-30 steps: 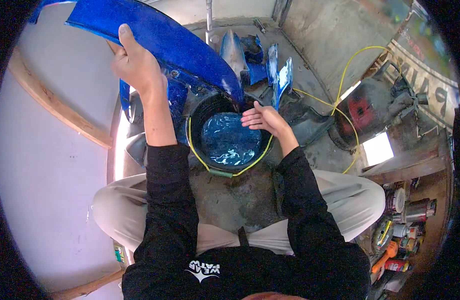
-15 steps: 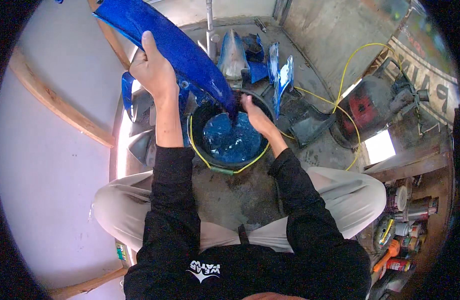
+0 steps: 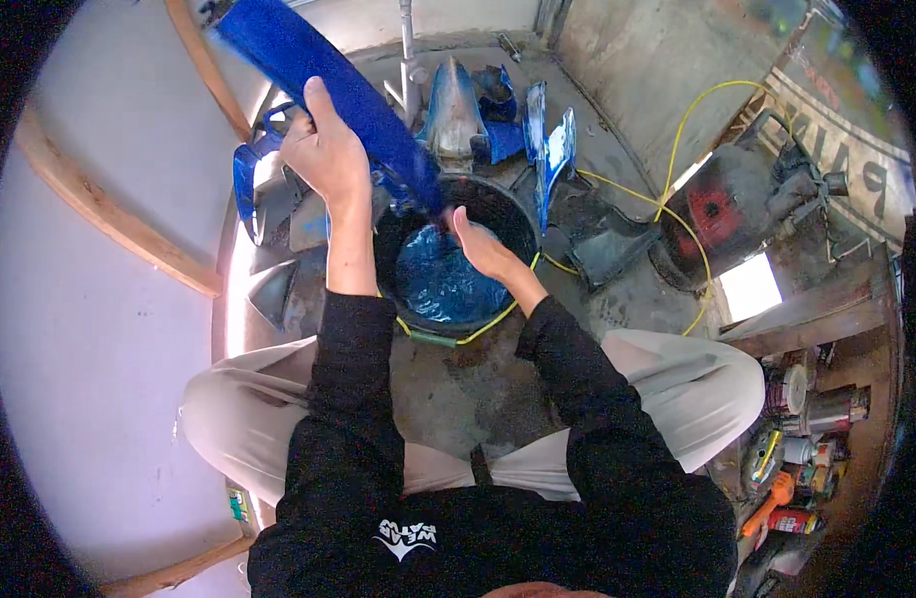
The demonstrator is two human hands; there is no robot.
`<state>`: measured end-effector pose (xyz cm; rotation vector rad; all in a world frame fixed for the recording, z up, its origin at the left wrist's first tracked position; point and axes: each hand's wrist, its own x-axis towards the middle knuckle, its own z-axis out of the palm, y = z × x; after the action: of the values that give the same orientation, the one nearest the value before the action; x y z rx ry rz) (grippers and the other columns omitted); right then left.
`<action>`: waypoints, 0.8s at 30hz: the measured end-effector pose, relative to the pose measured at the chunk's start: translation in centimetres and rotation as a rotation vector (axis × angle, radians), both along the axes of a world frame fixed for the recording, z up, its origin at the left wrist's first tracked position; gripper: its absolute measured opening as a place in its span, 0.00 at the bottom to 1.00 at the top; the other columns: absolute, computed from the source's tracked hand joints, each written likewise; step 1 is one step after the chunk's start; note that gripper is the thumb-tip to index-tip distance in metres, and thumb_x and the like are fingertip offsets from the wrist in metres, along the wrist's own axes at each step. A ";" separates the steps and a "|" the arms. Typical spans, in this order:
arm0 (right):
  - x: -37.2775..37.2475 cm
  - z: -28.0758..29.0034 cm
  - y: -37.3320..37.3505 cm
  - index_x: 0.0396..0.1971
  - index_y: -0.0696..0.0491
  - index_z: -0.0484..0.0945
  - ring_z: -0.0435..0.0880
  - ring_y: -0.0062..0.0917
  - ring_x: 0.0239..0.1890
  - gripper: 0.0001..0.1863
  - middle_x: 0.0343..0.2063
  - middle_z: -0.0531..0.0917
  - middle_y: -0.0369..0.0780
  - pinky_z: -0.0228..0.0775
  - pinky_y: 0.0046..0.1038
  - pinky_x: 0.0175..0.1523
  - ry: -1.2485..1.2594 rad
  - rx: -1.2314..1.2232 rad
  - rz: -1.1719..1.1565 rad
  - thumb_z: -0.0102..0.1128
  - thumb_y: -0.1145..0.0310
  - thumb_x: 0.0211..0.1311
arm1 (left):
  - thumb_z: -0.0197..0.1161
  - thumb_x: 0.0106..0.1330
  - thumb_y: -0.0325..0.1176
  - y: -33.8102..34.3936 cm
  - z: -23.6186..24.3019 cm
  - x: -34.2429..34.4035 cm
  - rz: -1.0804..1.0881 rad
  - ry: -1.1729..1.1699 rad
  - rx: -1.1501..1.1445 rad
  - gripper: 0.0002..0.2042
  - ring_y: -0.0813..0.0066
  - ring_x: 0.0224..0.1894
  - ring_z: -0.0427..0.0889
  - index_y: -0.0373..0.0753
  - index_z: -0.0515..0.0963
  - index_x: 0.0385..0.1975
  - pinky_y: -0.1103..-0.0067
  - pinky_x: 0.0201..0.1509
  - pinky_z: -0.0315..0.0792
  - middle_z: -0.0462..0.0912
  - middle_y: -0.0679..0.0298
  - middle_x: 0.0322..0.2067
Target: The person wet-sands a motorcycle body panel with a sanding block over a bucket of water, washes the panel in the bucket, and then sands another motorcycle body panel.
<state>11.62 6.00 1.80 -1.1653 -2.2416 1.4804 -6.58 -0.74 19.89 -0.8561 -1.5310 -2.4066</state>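
Left grip [image 3: 330,154] clamps a blue panel [image 3: 370,115] at 11 o'clock from the bucket [image 3: 510,209]; whether right grip [image 3: 486,254] closes, I cannot tell.

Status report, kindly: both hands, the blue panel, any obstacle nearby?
Left hand gripping blue panel, its near end over black bucket. Right hand open beside that end, contact unclear. Other blue parts beyond bucket.

Blue panel [image 3: 356,108], aslant over bucket [image 3: 511,217]
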 end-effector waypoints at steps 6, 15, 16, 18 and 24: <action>1.6 -0.2 -0.1 0.58 0.69 0.76 0.86 0.42 0.56 0.55 0.53 0.85 0.55 0.77 0.38 0.60 0.226 -0.206 -0.151 0.26 0.26 0.73 | 0.61 0.78 0.42 0.1 0.4 -0.2 0.067 0.101 0.107 0.27 0.88 0.21 0.60 0.38 0.68 0.12 0.78 0.24 0.53 0.67 0.76 0.13; 1.4 3.7 0.1 0.66 0.61 0.68 0.87 0.39 0.55 0.55 0.61 0.80 0.52 0.81 0.36 0.55 0.703 -0.652 0.026 0.26 0.21 0.67 | 0.61 0.77 0.41 0.0 1.9 -0.1 -0.110 -0.251 0.365 0.26 0.89 0.21 0.61 0.41 0.67 0.12 0.80 0.24 0.54 0.68 0.77 0.15; 1.3 4.0 0.0 0.65 0.60 0.69 0.87 0.39 0.55 0.55 0.61 0.81 0.51 0.80 0.37 0.55 0.718 -0.672 -0.002 0.25 0.21 0.67 | 0.61 0.77 0.41 -0.2 2.2 0.1 -0.098 -0.263 0.372 0.26 0.89 0.21 0.61 0.41 0.67 0.12 0.80 0.24 0.54 0.68 0.77 0.15; 1.2 4.5 -0.1 0.64 0.60 0.72 0.87 0.38 0.55 0.52 0.59 0.82 0.51 0.79 0.34 0.54 0.743 -0.700 0.037 0.26 0.24 0.70 | 0.61 0.77 0.41 -0.6 2.8 0.2 -0.070 -0.178 0.348 0.26 0.89 0.20 0.60 0.40 0.68 0.12 0.80 0.25 0.54 0.68 0.77 0.15; 4.6 8.6 1.6 0.44 0.62 0.86 0.92 0.29 0.42 0.39 0.37 0.91 0.44 0.81 0.28 0.44 0.156 -0.186 -0.143 0.40 0.37 0.78 | 0.61 0.77 0.41 -1.2 3.4 0.1 0.031 -0.006 0.220 0.27 0.88 0.20 0.59 0.39 0.65 0.11 0.78 0.24 0.52 0.66 0.77 0.14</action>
<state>16.26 7.63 10.42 -1.1889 -1.9119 1.6854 -6.47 -1.96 23.34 -0.7738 -1.2415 -2.4968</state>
